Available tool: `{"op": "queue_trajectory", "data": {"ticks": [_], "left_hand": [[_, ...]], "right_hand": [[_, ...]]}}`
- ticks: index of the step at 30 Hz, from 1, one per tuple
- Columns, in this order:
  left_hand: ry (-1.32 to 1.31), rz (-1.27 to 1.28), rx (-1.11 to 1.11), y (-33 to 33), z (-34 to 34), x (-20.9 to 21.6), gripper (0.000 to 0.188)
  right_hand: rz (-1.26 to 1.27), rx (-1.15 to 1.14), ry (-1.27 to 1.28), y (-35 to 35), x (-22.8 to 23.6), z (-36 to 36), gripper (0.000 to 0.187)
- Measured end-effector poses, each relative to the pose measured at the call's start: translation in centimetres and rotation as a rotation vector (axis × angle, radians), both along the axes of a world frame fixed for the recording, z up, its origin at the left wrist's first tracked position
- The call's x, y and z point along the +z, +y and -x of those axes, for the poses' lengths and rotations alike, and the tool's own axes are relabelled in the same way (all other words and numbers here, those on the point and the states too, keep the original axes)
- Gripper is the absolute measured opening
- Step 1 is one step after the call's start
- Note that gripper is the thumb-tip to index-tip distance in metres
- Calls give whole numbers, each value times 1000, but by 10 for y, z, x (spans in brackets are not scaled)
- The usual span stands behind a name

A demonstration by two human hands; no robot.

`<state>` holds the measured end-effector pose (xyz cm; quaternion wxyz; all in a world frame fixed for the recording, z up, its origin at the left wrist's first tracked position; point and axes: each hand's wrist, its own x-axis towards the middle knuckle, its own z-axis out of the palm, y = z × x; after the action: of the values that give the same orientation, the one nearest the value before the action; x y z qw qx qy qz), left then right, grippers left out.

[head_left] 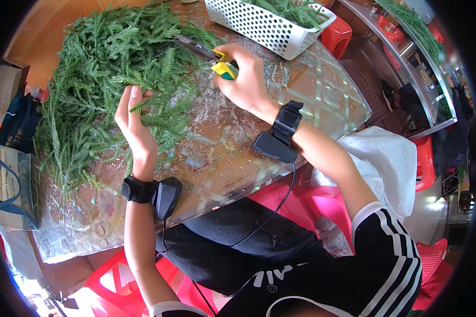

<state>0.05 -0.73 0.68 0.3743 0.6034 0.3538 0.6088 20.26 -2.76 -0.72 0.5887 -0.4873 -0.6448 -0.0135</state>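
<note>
My left hand (135, 124) is closed around a green artificial pine sprig (166, 119), its needled tips fanning out to the right of my fingers. A large heap of similar pine sprigs (90, 63) lies behind and to the left of that hand. In my right hand (247, 79) are pliers (197, 48) with yellow and green handles. Their grey jaws point left, over the right edge of the heap, and whether they grip anything is hard to make out. Both wrists carry black strapped devices.
The table (227, 142) has a clear cover strewn with small bits. At the far right stands a white perforated basket (259, 24) with more greenery. A red stool (336, 36) is beyond it; a white sack (383, 164) sits right of the table. Bags (15, 182) stand at the left.
</note>
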Motion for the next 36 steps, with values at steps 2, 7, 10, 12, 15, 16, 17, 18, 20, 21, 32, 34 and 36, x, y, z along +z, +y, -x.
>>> {"op": "queue_trajectory", "data": {"ticks": [2, 7, 10, 12, 15, 16, 17, 18, 20, 21, 32, 34, 36], "left_hand": [[-36, -16, 12, 0, -2, 1, 36], [-138, -55, 11, 6, 8, -3, 35], [-180, -59, 38, 9, 7, -6, 34], [-222, -64, 66, 9, 7, -7, 34], [-209, -85, 122, 9, 7, -5, 33], [-209, -85, 122, 9, 6, -5, 33], [-304, -56, 142, 8, 4, -4, 33], [-303, -56, 143, 7, 2, -1, 33], [-397, -28, 165, 7, 1, 0, 33], [-313, -73, 141, 7, 3, 0, 32], [-13, -67, -50, -12, -6, 9, 38], [-14, -84, -56, -11, -6, 9, 38], [-16, -100, -63, -10, -6, 9, 38]], "right_hand": [[23, -14, 38, 0, 1, -1, 39], [104, -43, 133, 1, 1, -1, 40], [115, -42, 148, 2, -2, -1, 40], [126, -41, 163, 1, -2, -1, 40], [154, -30, 204, 0, 1, 1, 40], [155, -30, 204, -1, 2, 1, 40], [196, -18, 211, -1, 4, 0, 40], [196, -17, 212, -2, 4, 0, 40], [237, -2, 219, -2, 5, 0, 40], [247, 3, 213, -1, 5, 1, 39], [221, 12, 203, 2, -3, 2, 33], [232, 18, 192, 1, -3, 1, 32], [244, 24, 180, 3, -4, 0, 31]]}}
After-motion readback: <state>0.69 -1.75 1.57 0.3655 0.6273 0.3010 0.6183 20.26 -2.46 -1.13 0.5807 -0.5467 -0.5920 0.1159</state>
